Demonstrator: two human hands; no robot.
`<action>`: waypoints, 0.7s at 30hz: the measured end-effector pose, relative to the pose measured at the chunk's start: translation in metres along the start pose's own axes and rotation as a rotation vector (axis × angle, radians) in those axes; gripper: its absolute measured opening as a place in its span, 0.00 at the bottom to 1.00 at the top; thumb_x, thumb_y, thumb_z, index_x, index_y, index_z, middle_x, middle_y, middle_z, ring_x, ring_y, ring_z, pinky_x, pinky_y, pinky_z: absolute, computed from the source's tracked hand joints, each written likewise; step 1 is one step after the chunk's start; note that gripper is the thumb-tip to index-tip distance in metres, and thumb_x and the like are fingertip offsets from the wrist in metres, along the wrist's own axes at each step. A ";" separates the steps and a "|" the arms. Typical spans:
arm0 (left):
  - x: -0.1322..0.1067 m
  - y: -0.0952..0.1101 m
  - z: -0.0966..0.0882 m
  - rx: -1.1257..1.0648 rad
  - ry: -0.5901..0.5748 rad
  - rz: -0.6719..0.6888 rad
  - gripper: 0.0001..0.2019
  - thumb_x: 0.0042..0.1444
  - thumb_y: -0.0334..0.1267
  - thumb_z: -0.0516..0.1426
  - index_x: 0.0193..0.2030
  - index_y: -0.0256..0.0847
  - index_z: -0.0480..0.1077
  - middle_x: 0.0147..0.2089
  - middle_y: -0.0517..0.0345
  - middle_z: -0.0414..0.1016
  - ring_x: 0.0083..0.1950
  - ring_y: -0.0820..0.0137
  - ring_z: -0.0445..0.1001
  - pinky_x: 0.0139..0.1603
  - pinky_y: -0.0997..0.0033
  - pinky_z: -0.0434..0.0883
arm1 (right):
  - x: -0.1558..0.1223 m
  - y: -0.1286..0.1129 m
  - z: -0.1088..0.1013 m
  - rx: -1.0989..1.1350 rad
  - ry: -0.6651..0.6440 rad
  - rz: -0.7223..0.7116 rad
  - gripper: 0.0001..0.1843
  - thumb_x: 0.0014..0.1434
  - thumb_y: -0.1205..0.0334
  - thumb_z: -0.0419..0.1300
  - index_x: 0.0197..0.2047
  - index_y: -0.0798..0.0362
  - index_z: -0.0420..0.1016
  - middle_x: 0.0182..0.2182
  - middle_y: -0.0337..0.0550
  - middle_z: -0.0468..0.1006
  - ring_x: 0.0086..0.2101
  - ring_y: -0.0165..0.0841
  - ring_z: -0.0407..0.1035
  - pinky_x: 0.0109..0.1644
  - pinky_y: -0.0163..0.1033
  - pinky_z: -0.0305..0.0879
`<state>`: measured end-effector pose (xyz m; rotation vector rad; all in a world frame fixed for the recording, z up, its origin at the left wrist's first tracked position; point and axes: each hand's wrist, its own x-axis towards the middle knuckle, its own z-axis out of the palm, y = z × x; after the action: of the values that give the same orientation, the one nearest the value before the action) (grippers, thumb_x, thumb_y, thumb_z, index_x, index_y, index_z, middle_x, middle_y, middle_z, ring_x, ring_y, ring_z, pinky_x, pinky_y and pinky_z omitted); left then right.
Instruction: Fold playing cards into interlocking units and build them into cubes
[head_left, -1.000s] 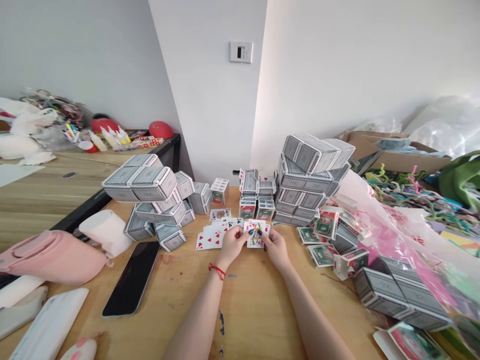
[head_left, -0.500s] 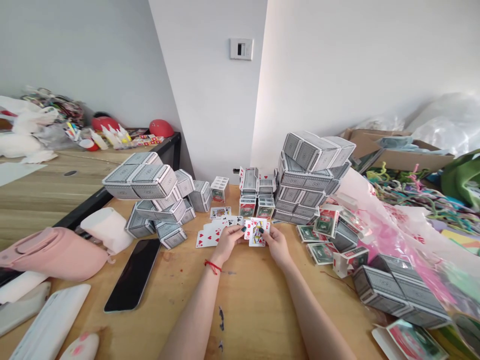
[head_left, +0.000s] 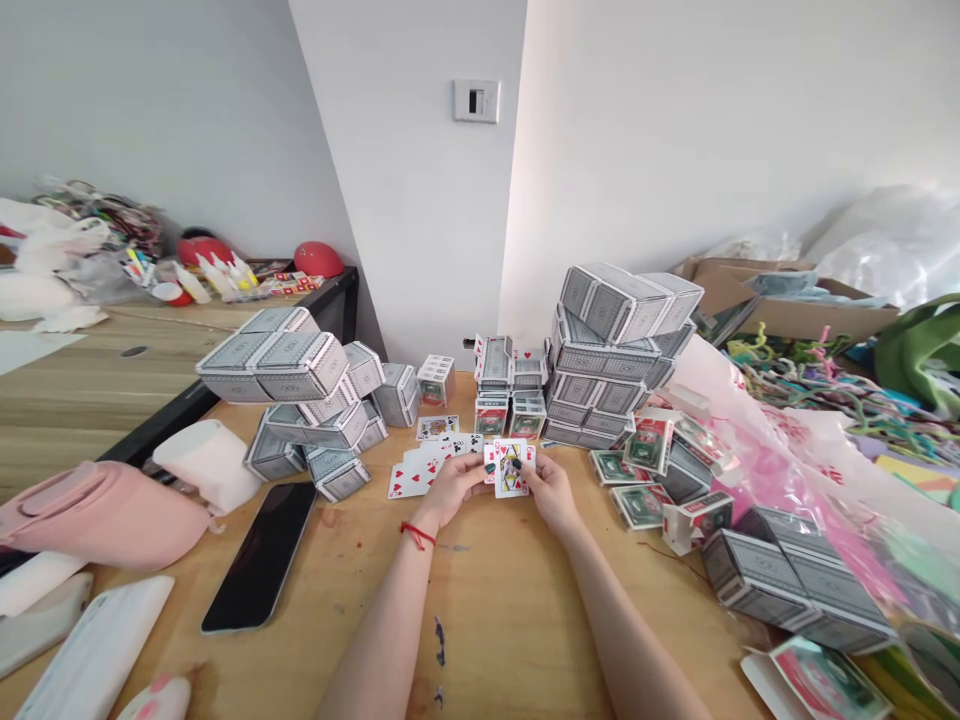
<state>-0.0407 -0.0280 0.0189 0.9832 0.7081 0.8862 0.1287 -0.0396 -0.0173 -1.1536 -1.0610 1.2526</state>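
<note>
Several playing cards (head_left: 511,478) are held face up between my two hands over the middle of the table, a picture card with a red heart on top. My left hand (head_left: 456,486), with a red string bracelet on the wrist, pinches their left side. On the right side, the thumb of my right hand (head_left: 552,492) presses on the card faces. Loose face-up cards (head_left: 411,478) lie spread on the table just left of my left hand, partly covered by it. One picture card (head_left: 438,427) lies beyond them.
Grey-patterned card packs are stacked at left (head_left: 300,370) and at right (head_left: 611,350). Opened card boxes (head_left: 641,465) lie at right. A black phone (head_left: 262,555), a pink visor (head_left: 112,515) and a white case (head_left: 94,650) rest at left. Plastic bags (head_left: 795,460) cover the right side.
The cards between my hands have shifted a little: a heart card now shows at the right, behind the picture card. The whole view has moved slightly.
</note>
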 end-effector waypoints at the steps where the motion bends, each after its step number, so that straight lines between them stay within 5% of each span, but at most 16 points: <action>1: 0.001 0.000 0.001 0.035 0.022 -0.001 0.14 0.45 0.40 0.60 0.38 0.35 0.73 0.39 0.50 0.75 0.41 0.63 0.73 0.43 0.63 0.68 | 0.000 0.001 0.000 -0.017 0.001 0.008 0.20 0.45 0.45 0.61 0.30 0.55 0.69 0.22 0.41 0.73 0.25 0.34 0.67 0.27 0.37 0.62; 7: 0.005 -0.008 -0.001 0.200 0.188 0.012 0.11 0.42 0.41 0.60 0.28 0.34 0.71 0.26 0.57 0.72 0.32 0.69 0.70 0.35 0.69 0.66 | -0.002 -0.001 0.001 -0.055 -0.026 0.005 0.20 0.45 0.45 0.60 0.31 0.55 0.69 0.23 0.40 0.73 0.25 0.34 0.68 0.28 0.37 0.64; 21: 0.007 -0.010 -0.004 0.215 0.198 0.019 0.09 0.42 0.40 0.59 0.25 0.35 0.69 0.21 0.61 0.68 0.27 0.72 0.67 0.31 0.71 0.66 | -0.002 -0.007 0.002 -0.071 -0.028 0.002 0.20 0.45 0.44 0.60 0.29 0.54 0.69 0.23 0.42 0.76 0.26 0.37 0.70 0.28 0.38 0.66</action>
<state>-0.0372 -0.0227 0.0079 1.1033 0.9790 0.9460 0.1272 -0.0417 -0.0098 -1.1942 -1.1328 1.2444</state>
